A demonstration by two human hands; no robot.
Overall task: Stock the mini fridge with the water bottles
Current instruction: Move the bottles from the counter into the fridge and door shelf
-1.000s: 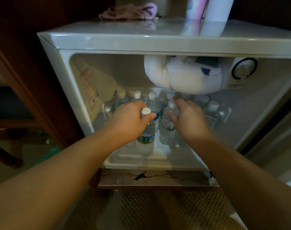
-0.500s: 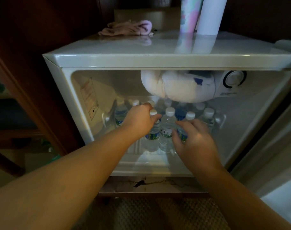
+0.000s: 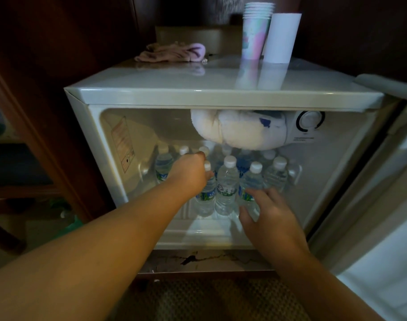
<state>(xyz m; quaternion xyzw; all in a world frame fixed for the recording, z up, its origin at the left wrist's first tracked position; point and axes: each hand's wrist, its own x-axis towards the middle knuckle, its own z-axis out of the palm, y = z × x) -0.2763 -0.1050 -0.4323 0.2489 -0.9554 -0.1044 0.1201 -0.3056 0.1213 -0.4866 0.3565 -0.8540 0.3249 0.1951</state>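
The white mini fridge (image 3: 221, 96) stands open, and several clear water bottles with white caps stand upright on its floor. My left hand (image 3: 190, 173) reaches in and is closed around the neck of the front left water bottle (image 3: 206, 198). A second front bottle (image 3: 228, 188) stands just right of it. My right hand (image 3: 270, 218) is low at the fridge mouth with its fingers spread. Its fingertips are at the base of the front right bottle (image 3: 252, 181) without closing on it. More bottles fill the back rows, partly hidden.
A frosted ice lump (image 3: 239, 133) hangs from the fridge ceiling just above the bottle caps, beside a thermostat dial (image 3: 310, 120). The fridge door (image 3: 383, 205) is swung open at right. Stacked paper cups (image 3: 255, 31), a white roll (image 3: 281, 38) and a pink cloth (image 3: 172, 53) lie on top.
My right hand has let go of a bottle and drawn back and down toward the fridge's front edge. My left hand stays on its bottle. The view has pulled back.
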